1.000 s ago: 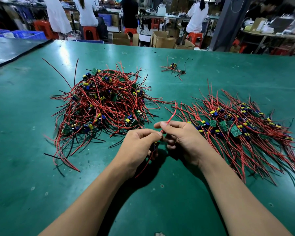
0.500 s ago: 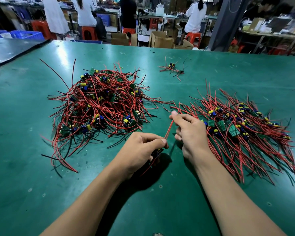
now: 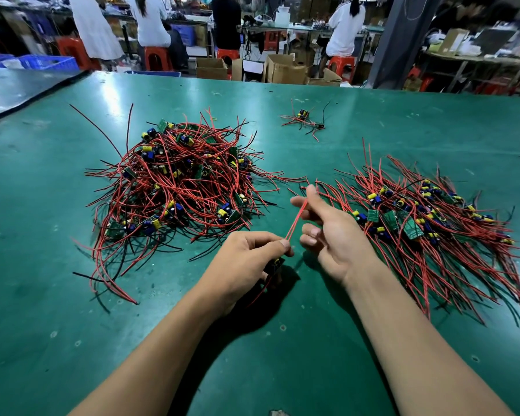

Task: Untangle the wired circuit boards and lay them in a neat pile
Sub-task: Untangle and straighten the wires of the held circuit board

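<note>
Here, on the left of the green tabletop [image 3: 57, 310], a tangled heap [image 3: 174, 187] of small boards and red and black leads sits in a loose mound, with stray leads sticking out on all sides. Just right of its near edge, the left hand [image 3: 246, 259] is curled around one board [image 3: 274, 265], held just above the tabletop, with the thumb pressed down at the root of that board's red wire [image 3: 296, 219]. More of the board's leads trail out below the hand toward the near side. The wire runs taut up and to the right to the right hand [image 3: 333, 232], which pinches it near its tip between thumb and forefinger; the other fingers are loosely bent and hold nothing. Far beyond both hands, a small cluster [image 3: 305, 118] of a few wired boards lies on its own, well apart from the rest. On the right, just beside the right hand, lies the pile [image 3: 427, 223], its boards gathered along the middle and its leads combed out roughly parallel, fanning far-left and near-right. Past the far edge stand red stools [image 3: 155, 57] and cardboard boxes [image 3: 285, 70].
</note>
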A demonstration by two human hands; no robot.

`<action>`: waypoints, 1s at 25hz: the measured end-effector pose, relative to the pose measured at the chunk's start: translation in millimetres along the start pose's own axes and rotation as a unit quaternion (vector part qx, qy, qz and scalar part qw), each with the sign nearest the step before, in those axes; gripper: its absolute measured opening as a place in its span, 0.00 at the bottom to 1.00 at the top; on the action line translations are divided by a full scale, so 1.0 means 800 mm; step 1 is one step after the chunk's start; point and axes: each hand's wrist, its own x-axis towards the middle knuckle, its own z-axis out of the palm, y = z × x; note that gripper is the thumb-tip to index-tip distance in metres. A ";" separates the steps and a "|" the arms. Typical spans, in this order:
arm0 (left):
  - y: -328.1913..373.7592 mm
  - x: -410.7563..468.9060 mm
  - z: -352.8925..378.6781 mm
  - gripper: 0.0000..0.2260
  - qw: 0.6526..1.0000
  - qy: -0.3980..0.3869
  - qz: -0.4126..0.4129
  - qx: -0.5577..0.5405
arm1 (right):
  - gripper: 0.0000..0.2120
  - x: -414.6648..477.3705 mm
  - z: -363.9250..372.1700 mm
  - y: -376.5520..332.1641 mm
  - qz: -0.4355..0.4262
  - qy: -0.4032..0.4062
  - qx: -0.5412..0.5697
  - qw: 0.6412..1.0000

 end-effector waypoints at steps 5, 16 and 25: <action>-0.003 0.002 0.004 0.08 0.998 0.052 0.026 0.003 | 0.12 -0.014 0.009 0.028 -0.034 -0.046 -0.189 0.980; -0.003 -0.002 -0.001 0.07 0.995 -0.004 0.042 0.087 | 0.15 0.002 -0.014 -0.012 0.009 0.050 0.059 0.997; 0.000 -0.003 0.000 0.09 0.998 0.001 0.029 0.056 | 0.18 -0.001 -0.015 -0.017 0.057 0.008 0.128 0.990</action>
